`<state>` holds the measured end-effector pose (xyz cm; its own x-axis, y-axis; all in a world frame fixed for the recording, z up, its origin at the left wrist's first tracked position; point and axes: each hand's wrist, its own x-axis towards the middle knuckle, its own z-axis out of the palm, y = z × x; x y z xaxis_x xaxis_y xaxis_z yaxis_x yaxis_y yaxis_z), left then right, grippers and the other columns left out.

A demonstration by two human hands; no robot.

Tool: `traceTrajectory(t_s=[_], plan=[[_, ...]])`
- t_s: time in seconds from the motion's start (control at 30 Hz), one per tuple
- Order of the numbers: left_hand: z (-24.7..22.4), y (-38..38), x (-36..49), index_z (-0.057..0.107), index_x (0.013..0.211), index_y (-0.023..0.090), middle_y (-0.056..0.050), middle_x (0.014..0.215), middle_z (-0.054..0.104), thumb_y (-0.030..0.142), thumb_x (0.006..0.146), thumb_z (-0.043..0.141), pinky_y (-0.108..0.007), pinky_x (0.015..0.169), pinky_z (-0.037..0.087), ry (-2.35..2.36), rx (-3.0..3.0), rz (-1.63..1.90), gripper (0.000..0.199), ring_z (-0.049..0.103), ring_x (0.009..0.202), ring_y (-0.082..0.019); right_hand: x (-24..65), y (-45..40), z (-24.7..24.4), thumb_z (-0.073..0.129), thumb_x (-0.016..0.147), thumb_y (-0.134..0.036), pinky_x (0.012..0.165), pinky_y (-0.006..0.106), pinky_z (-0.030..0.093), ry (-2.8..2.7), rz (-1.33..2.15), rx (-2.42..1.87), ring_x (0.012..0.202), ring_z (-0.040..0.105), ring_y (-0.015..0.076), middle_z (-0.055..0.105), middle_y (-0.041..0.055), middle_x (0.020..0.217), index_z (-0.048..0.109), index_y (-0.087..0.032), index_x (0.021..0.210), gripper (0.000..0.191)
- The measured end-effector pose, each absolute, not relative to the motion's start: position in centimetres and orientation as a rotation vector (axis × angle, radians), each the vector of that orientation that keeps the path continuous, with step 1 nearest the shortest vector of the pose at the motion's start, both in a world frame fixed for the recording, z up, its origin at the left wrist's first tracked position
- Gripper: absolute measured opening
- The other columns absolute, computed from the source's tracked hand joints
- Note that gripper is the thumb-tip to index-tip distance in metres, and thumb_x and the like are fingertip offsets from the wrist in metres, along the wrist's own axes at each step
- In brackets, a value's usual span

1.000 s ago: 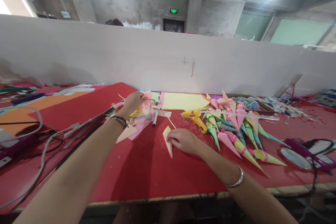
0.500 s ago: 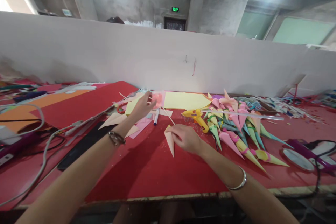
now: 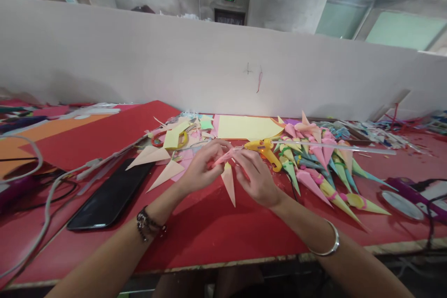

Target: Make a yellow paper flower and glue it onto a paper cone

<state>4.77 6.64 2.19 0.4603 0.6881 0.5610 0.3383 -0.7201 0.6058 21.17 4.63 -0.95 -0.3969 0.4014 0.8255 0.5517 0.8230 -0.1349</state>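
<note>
Between my two hands, at the middle of the table, is a thin pink piece [image 3: 223, 158]. My left hand [image 3: 202, 165] has its fingers closed on the piece's left part. The fingertips of my right hand [image 3: 256, 174] pinch at its right end, where detail is too small to tell. Just below the pink piece, a peach paper cone [image 3: 229, 185] lies on the red sheet, point toward me. A yellow glue gun [image 3: 264, 150] lies right behind my right hand, with a long clear stick at its back.
Pink, yellow and green cones [image 3: 314, 167] are heaped at the right. A black phone [image 3: 111, 195], peach paper pieces [image 3: 165, 173] and a white cable [image 3: 56, 195] lie left. Yellow paper [image 3: 244, 127] lies behind, before a white partition [image 3: 139, 60].
My left hand has come back from the papers to the middle, now with the pink piece. My right hand has let go of the peach cone and moved up to the pink piece.
</note>
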Motion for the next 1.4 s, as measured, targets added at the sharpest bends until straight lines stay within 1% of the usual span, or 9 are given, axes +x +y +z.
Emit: traceTrajectory(t_s=[0.2, 0.37, 0.5, 0.7, 0.87, 0.97, 1.07, 1.13, 1.4], plan=[[1.0, 6.9, 4.5, 0.032, 0.063, 0.02, -0.002, 0.076, 0.049, 0.015, 0.073, 0.04, -0.027, 0.064, 0.04, 0.699, 2.246, 1.276, 0.014, 0.047, 0.072, -0.014, 21.3, 4.6, -1.0, 0.042, 0.08, -0.016, 0.085, 0.034, 0.043, -1.954, -0.116, -0.794, 0.095, 0.049, 0.0179, 0.047, 0.0064, 0.097, 0.046, -0.022, 0.109, 0.03], [1.3, 6.6, 4.8, 0.037, 0.07, 0.019, 0.003, 0.066, 0.043, 0.019, 0.072, 0.049, -0.021, 0.053, 0.037, 0.854, 2.093, 1.355, 0.012, 0.043, 0.058, -0.009, 21.5, 4.9, -0.7, 0.044, 0.077, -0.016, 0.075, 0.033, 0.044, -1.891, 0.019, -0.798, 0.084, 0.048, 0.0168, 0.044, 0.0064, 0.092, 0.051, -0.018, 0.094, 0.019], [2.0, 6.7, 4.5, 0.045, 0.068, 0.018, 0.004, 0.061, 0.047, 0.024, 0.074, 0.052, -0.019, 0.051, 0.036, 1.01, 2.035, 1.38, 0.011, 0.044, 0.054, -0.008, 21.4, 5.0, -0.7, 0.039, 0.079, -0.014, 0.077, 0.032, 0.043, -1.999, 0.229, -0.667, 0.087, 0.048, 0.0163, 0.046, 0.0058, 0.092, 0.052, -0.02, 0.095, 0.021], [1.9, 7.2, 4.2, 0.052, 0.066, 0.017, 0.003, 0.06, 0.053, 0.023, 0.074, 0.052, -0.018, 0.052, 0.038, 1.082, 2.09, 1.422, 0.01, 0.047, 0.055, -0.008, 20.8, 4.8, -1.1, 0.043, 0.08, -0.02, 0.076, 0.029, 0.042, -2.035, 0.609, -0.627, 0.082, 0.05, 0.0147, 0.052, 0.0041, 0.087, 0.052, -0.019, 0.097, 0.02], [1.6, 6.9, 4.6, 0.052, 0.066, 0.017, 0.003, 0.06, 0.054, 0.022, 0.075, 0.051, -0.017, 0.053, 0.038, 1.175, 2.13, 1.496, 0.01, 0.047, 0.056, -0.008, 20.4, 4.6, -0.7, 0.034, 0.086, -0.025, 0.063, 0.025, 0.043, -1.91, 0.992, -0.661, 0.062, 0.051, 0.0107, 0.05, 0.0001, 0.066, 0.055, -0.017, 0.078, 0.024], [1.5, 6.7, 5.0, 0.05, 0.065, 0.017, 0.003, 0.061, 0.054, 0.02, 0.074, 0.05, -0.017, 0.054, 0.038, 1.175, 2.134, 1.506, 0.01, 0.048, 0.057, -0.008, 20.3, 4.6, -0.7, 0.047, 0.08, -0.029, 0.06, 0.023, 0.042, -1.872, 1.018, -0.714, 0.062, 0.051, 0.0107, 0.053, -0.0005, 0.066, 0.057, -0.016, 0.074, 0.017], [1.4, 6.6, 5.3, 0.049, 0.065, 0.017, 0.003, 0.061, 0.054, 0.019, 0.074, 0.049, -0.017, 0.054, 0.039, 1.167, 2.111, 1.495, 0.01, 0.048, 0.056, -0.008, 20.2, 4.7, -1.1, 0.054, 0.076, -0.031, 0.062, 0.024, 0.043, -1.857, 1.003, -0.73, 0.067, 0.052, 0.0122, 0.057, 0.0012, 0.074, 0.06, -0.017, 0.079, 0.016], [1.2, 6.5, 5.5, 0.048, 0.066, 0.017, 0.003, 0.061, 0.055, 0.02, 0.075, 0.049, -0.017, 0.054, 0.039, 1.158, 2.097, 1.487, 0.01, 0.049, 0.056, -0.008, 20.2, 4.7, -1.4, 0.056, 0.074, -0.031, 0.062, 0.024, 0.043, -1.85, 0.969, -0.744, 0.068, 0.052, 0.0126, 0.058, 0.0018, 0.077, 0.061, -0.017, 0.083, 0.017], [0.7, 6.1, 5.7, 0.048, 0.074, 0.019, 0.004, 0.067, 0.055, 0.024, 0.079, 0.046, -0.015, 0.053, 0.04, 1.154, 2.112, 1.476, 0.007, 0.051, 0.057, -0.007, 20.0, 4.2, -1.5, 0.055, 0.074, -0.027, 0.058, 0.021, 0.041, -1.893, 0.908, -0.783, 0.06, 0.048, 0.0101, 0.053, -0.0011, 0.067, 0.058, -0.016, 0.081, 0.013]])
